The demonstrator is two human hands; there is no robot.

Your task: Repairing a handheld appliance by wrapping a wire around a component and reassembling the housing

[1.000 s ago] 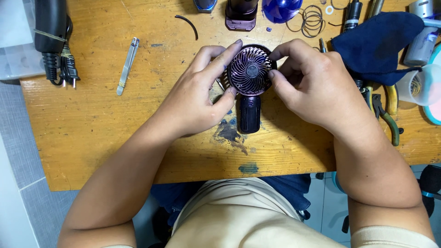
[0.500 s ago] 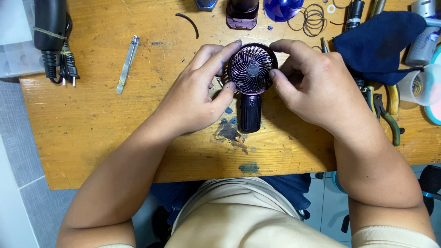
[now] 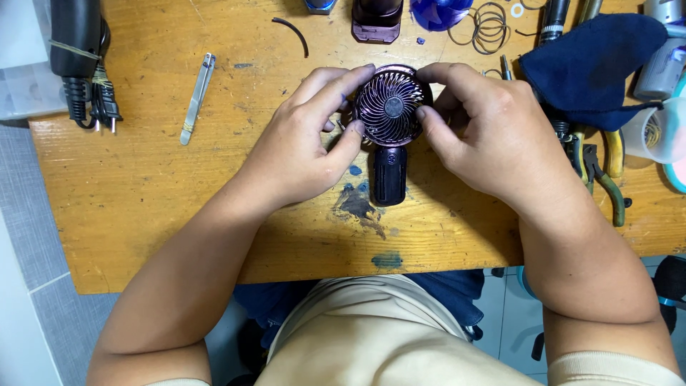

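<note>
At the centre top of the frame we see a small dark purple handheld fan [image 3: 391, 114] lying on the wooden workbench [image 3: 214, 200], its round grille up and its handle pointing toward the lower edge. The left hand [image 3: 311, 146] pinches the grille's left rim between thumb and fingertips; the right hand [image 3: 486, 132] pinches the right rim the same way, so both hands are closed on the fan.

At the right edge stands a translucent plastic cup [image 3: 656, 132]; what lies in it we cannot tell. A clear plastic box [image 3: 21, 78] sits at the upper left edge, its contents blurred. A dark blue cloth [image 3: 597, 68] lies at the upper right, with yellow-handled pliers [image 3: 607, 168] just below it. A black plug and cord [image 3: 89, 78] rest at the upper left, and metal tweezers [image 3: 196, 100] lie to their right. Thin wire rings [image 3: 491, 25] sit at the top, beside a blue fan blade [image 3: 439, 13].
</note>
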